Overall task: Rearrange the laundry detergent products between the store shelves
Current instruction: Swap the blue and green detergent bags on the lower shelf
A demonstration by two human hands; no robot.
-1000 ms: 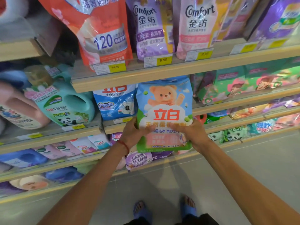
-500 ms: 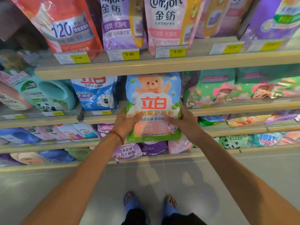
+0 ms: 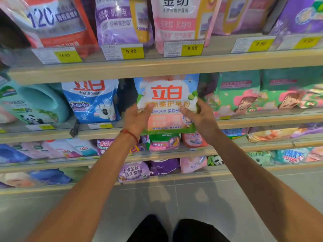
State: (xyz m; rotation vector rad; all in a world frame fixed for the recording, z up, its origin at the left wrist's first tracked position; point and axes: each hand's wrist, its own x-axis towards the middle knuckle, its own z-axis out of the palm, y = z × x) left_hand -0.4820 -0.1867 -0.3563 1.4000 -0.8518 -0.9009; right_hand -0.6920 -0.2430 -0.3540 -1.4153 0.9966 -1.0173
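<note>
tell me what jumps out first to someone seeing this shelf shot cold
Dead centre, the left hand and right hand grip a soap powder bag with big orange characters, held at the second shelf between a blue bag and green packs. Above it, yellow price tags line the top shelf edge under tall pouches.

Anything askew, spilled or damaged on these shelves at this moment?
No spill or damage shows. Only the green-and-white bag is off the shelf, held by left hand and right hand, its top hidden by the shelf above.
</note>
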